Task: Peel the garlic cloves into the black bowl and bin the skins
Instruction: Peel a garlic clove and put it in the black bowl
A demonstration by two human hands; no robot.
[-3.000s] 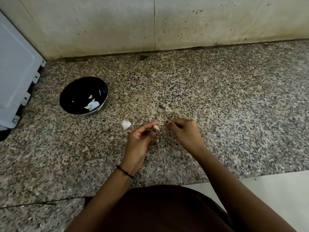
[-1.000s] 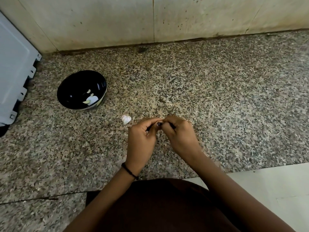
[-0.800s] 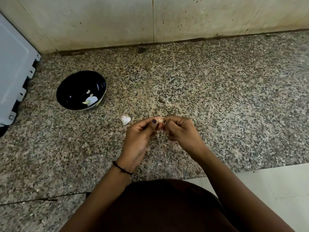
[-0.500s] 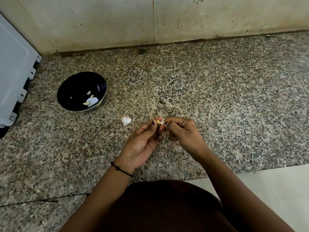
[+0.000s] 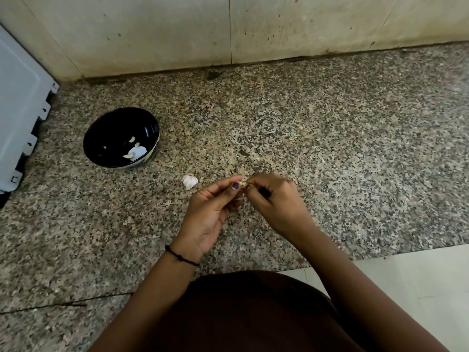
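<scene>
A small garlic clove (image 5: 244, 184) is pinched between the thumb and fingertips of my left hand (image 5: 212, 212), just above the granite counter. My right hand (image 5: 275, 199) meets it from the right, its fingertips pinching at the clove's skin. Most of the clove is hidden by the fingers. A piece of unpeeled garlic (image 5: 190, 181) lies on the counter to the left of my hands. The black bowl (image 5: 101, 138) stands further left and holds a few peeled cloves (image 5: 132, 148).
The speckled granite counter (image 5: 330, 148) runs back to a stained tiled wall (image 5: 228, 29). A white appliance panel (image 5: 17, 110) stands at the far left beside the bowl. The counter's front edge and pale floor (image 5: 418, 288) show at lower right. No bin is in view.
Both hands stay joined on the clove, shifting slightly as the fingers work at its skin. The bowl and the loose garlic piece have not moved.
</scene>
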